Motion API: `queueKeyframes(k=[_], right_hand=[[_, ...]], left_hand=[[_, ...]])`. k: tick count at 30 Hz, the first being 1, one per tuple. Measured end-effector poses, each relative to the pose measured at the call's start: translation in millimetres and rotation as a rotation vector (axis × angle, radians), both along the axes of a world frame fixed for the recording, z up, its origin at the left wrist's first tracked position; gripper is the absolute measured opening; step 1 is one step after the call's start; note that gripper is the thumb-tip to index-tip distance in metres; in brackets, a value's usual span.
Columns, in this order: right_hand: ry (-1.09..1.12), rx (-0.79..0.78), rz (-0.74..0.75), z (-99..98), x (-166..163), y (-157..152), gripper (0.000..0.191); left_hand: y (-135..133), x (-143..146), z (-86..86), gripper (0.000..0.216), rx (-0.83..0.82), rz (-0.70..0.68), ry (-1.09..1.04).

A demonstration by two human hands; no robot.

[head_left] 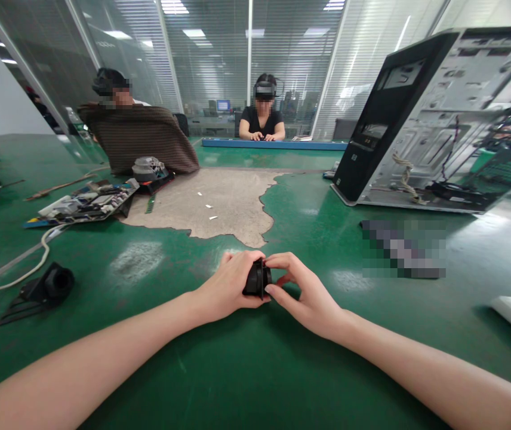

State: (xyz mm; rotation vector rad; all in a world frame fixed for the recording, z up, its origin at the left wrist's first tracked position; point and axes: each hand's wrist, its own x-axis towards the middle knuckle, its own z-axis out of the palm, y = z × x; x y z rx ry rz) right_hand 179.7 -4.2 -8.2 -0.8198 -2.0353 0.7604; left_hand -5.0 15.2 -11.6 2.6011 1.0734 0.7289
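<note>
Fingers of the left grip [233, 280] wrapped around a chunky black plastic part [254, 279] over the shiny green tabletop [184, 370]. The right grip [304, 292] was narrow, with fingertips on the part's other side. The part's thin rim stood upright and its round end pointed right; which way was longest was hard to tell. The metal computer case [390, 107] held white wires [405, 176].
</note>
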Motion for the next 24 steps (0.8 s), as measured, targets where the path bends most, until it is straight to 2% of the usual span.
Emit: queueKeyframes(k=[2,6,8,12,14,18,21,24], right_hand=[[-0.006,-0.06,-0.004,-0.8,-1.1,0.4,0.034],[0.0,-0.13,0.024,-1.7,-1.6,0.2,0.033],[0.015,-0.099,0.034,-1.2,-0.7,-0.2,0.029],[-0.021,0.063,0.003,0.6,1.2,-1.2,0.014],[-0.027,0.064,0.0,0.6,1.1,-1.4,0.016],[0.018,-0.098,0.025,0.0,-1.0,-1.0,0.033],[0.05,-0.192,-0.001,1.6,-1.6,-0.5,0.028],[0.058,-0.272,-0.099,3.7,-0.4,-0.3,0.018]], left_hand=[[0.2,0.0,-0.2,0.059,-0.005,0.002,0.0],[0.4,-0.5,-0.5,0.058,-0.017,0.004,0.003],[0.4,-0.6,-0.4,0.058,-0.014,0.001,0.001],[0.3,-0.3,0.6,0.059,-0.008,0.0,0.0],[0.5,0.0,0.9,0.058,-0.01,0.001,0.001],[0.6,0.0,0.8,0.058,-0.024,0.011,0.003],[0.1,-0.5,0.6,0.057,-0.03,0.012,-0.004],[0.2,-1.2,1.0,0.056,-0.056,0.029,-0.014]])
